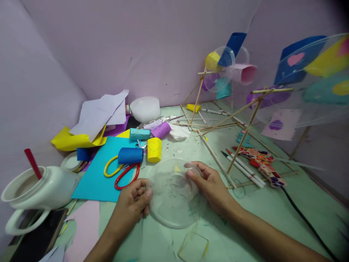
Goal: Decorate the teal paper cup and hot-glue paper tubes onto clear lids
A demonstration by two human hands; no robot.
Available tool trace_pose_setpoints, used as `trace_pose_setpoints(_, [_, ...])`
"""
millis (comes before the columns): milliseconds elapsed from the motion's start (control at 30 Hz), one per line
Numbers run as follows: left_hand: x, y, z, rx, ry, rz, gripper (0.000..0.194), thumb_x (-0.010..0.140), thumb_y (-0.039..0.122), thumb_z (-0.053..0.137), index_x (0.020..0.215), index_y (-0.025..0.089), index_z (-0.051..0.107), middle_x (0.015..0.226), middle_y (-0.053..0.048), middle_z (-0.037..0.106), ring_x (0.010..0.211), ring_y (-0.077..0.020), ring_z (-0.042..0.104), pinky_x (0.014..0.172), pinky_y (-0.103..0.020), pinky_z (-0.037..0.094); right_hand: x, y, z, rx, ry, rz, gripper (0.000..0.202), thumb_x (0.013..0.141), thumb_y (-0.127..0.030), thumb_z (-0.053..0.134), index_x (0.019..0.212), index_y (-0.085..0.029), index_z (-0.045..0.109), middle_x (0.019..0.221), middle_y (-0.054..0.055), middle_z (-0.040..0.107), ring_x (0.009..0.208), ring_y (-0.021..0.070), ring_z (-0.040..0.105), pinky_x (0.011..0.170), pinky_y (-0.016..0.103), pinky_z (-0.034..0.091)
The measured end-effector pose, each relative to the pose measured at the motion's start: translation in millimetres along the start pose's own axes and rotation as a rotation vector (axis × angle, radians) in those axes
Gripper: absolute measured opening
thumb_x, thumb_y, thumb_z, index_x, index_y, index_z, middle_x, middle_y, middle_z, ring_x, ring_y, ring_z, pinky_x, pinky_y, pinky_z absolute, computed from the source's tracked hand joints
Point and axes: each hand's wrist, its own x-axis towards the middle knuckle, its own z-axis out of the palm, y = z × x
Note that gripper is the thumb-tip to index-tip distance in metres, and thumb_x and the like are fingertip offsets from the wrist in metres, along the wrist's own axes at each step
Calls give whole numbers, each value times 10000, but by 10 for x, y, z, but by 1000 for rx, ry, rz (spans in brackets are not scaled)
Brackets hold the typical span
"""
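A round clear plastic disc [174, 207] is held just over the pale green table, tilted a little. My left hand [135, 200] pinches its left edge between thumb and fingers. On the upper right edge, my right hand [204, 178] grips it with the thumb on top. Just beyond the disc stands a yellow paper roll [154, 150]. A blue paper roll [130, 155] lies over scissors with one yellow and one red handle [117, 183], on a turquoise sheet [95, 178]. Teal [139, 134] and purple [160, 130] rolls lie behind.
Stick frames [245, 134] with paper-decorated clear discs stand at the right. Pens [245, 169] and a patterned, corded object [265, 162] lie beneath. At left are a white mug [54, 185], a phone [38, 233] and paper sheets [98, 112]. A rubber band [193, 246] lies in front.
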Motion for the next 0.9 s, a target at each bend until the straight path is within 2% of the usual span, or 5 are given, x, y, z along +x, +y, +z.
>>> trace_pose_setpoints(200, [-110,49,149,-39,97,12,504,719,560,577,1049,182,527,518,59,487,407,-111,444,386,-208,299,-44,-62,43,-146,40,-82,307,753,-408,615,955,-177,599,571,-41,549,472,119,509,446,234,416])
trace_pose_setpoints(300, [-166,87,266,101,243,93,408,770,554,517,967,199,557,508,55,467,447,-125,414,432,-228,301,-63,-68,57,-192,39,-92,292,736,-411,622,919,-186,592,574,-45,525,481,116,496,436,227,396])
trace_pose_setpoints(467, [-187,84,363,201,331,127,354,836,540,428,702,223,509,572,23,471,537,-145,424,482,-233,325,-49,-68,68,-183,10,-59,279,741,-429,621,889,-201,558,568,-53,509,461,104,470,432,221,391])
trace_pose_setpoints(700, [-157,57,337,304,413,158,247,829,428,478,671,239,495,573,15,497,562,-162,447,525,-237,362,0,-29,32,-10,-107,-43,297,763,-447,651,890,-184,600,622,-37,553,518,97,504,508,224,420])
trace_pose_setpoints(900, [-144,98,374,177,458,155,217,816,429,510,715,238,524,493,44,441,471,-141,404,457,-231,344,26,-57,-12,60,-202,55,345,597,-345,804,832,-169,623,633,-32,613,516,105,559,492,226,463])
